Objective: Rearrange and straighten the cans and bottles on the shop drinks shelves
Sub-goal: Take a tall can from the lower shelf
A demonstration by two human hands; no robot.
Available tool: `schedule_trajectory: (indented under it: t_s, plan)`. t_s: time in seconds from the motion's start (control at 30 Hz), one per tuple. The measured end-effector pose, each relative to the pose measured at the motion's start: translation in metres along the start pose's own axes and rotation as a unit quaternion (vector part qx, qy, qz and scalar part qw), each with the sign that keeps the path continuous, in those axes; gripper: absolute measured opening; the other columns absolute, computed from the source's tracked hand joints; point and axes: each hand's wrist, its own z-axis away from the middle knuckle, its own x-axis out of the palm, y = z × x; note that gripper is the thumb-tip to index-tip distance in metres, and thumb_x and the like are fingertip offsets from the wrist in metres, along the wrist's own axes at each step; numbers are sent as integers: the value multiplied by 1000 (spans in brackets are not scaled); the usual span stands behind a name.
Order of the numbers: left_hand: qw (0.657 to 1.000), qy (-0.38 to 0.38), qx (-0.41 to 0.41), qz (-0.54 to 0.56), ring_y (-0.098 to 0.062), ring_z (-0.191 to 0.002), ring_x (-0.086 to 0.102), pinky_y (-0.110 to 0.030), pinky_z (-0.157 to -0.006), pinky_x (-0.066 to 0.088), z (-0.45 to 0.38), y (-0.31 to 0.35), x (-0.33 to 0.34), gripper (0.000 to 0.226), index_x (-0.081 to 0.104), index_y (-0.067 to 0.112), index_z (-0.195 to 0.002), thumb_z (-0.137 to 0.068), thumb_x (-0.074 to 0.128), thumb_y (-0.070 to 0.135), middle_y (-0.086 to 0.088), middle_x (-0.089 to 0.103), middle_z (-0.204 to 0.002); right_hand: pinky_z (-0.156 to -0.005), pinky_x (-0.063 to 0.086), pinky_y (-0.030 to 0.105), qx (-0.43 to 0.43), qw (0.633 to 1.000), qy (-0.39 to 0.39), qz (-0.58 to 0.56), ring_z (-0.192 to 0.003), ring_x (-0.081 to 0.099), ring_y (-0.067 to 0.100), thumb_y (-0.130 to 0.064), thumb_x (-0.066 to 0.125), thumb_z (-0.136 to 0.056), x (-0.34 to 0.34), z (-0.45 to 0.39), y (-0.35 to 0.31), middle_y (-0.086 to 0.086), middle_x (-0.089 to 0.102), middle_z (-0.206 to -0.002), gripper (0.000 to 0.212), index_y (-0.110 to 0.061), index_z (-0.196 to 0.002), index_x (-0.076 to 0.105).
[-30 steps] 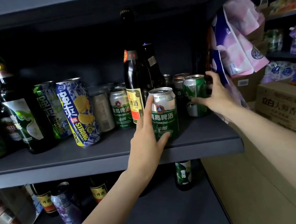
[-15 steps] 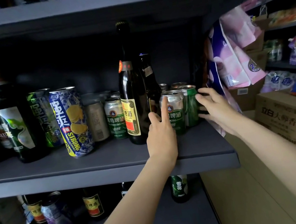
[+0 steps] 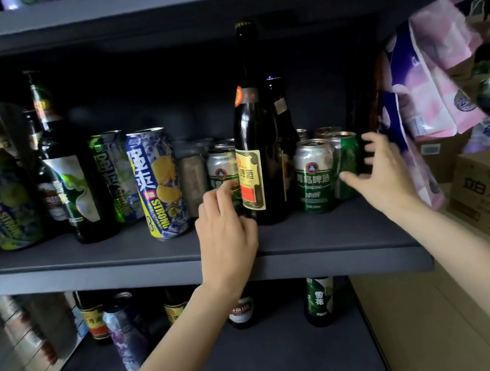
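Mid-straightening on the middle shelf: left hand reaching at the foot of the tall dark bottle, fingers loosely curled, tips against the green can just left of the bottle; cannot tell whether gripping bottle or can, or merely touching. Right hand spread open, thumb tip at the plain green can, gripping nothing. Between the two hands, a silver-topped green can, upright, touching the plain green one. Probably next: a firm hold on the bottle base and a small slide or turn to line it up, a nudge of the right-hand cans into a row, no tipping. Rear cans behind the bottle in deep shadow, hard to count; far-left cans blurred; lower shelf bottles partly cut off by the shelf edge.
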Motion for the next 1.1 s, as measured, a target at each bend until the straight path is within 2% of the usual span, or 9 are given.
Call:
schedule_trajectory:
  t_s: [0.07,0.2,0.33,0.43,0.57,0.77,0.87,0.97,1.1]
  plan:
    - [999,30,-6,-19,-26,-99,46,-32,-81,32,2,-14,-12,48,47,8,-122,-75,51,3,-10,50,-109,-97,46,36,-48,998,15,-37,-115,50,21,-17,74,-77,-2,7,-28,11,43,-132,67,-11,-133,38]
    - [995,65,-68,-25,-31,-103,43,-35,-82,30,-1,-37,-33,48,49,9,-119,-71,48,9,-13,48,-112,-108,33,32,-128,989,-38,-61,-126,39,17,-25,75,-76,18,13,-94,8,37,-139,78,-13,-139,30]
    - [994,71,-77,-34,-30,-108,38,-38,-84,30,-3,-49,-51,51,49,14,-124,-74,54,7,-13,43,-123,-105,29,33,-42,993,-84,-70,-136,27,24,-32,72,-79,46,4,-129,9,23,-150,96,-15,-148,7]
    - [993,20,-101,-49,-35,-114,34,-41,-91,31,-3,-64,-61,63,42,19,-135,-76,58,2,-16,34,-133,-104,32,39,14,996,-72,-56,-135,29,29,-33,72,-79,61,-4,-138,14,26,-148,101,-11,-148,3]
    - [989,-86,-111,-34,-39,-114,41,-44,-97,35,8,-80,-63,68,30,24,-143,-81,52,3,-18,31,-135,-101,40,41,70,996,-42,-25,-129,38,32,-33,76,-74,72,-10,-148,17,37,-140,103,-8,-147,8]
    - [991,-97,-89,-7,-31,-120,38,-38,-99,33,14,-85,-69,61,32,24,-143,-87,49,5,-16,27,-139,-99,42,49,77,994,-36,-71,-126,41,28,-32,81,-66,58,-3,-148,9,44,-136,95,-13,-139,23]
    - [989,-119,-84,-1,-33,-124,35,-39,-101,32,11,-89,-71,61,32,27,-143,-88,48,6,-16,23,-142,-90,44,40,72,987,-54,-129,-117,45,22,-28,81,-67,41,11,-149,0,49,-122,83,-17,-133,31]
    - [986,-132,-96,12,-34,-127,32,-38,-102,31,9,-86,-73,62,31,28,-143,-88,49,6,-16,21,-143,-70,43,26,90,973,-93,-192,-95,49,12,-23,80,-70,23,21,-156,-11,47,-101,68,-16,-123,39]
    - [984,-124,-84,93,-23,-127,30,-31,-102,34,16,-75,-83,61,33,33,-140,-88,51,7,-8,22,-142,-73,43,27,128,943,-152,-266,-98,58,15,-24,81,-68,8,38,-160,0,58,-115,64,-18,-121,46]
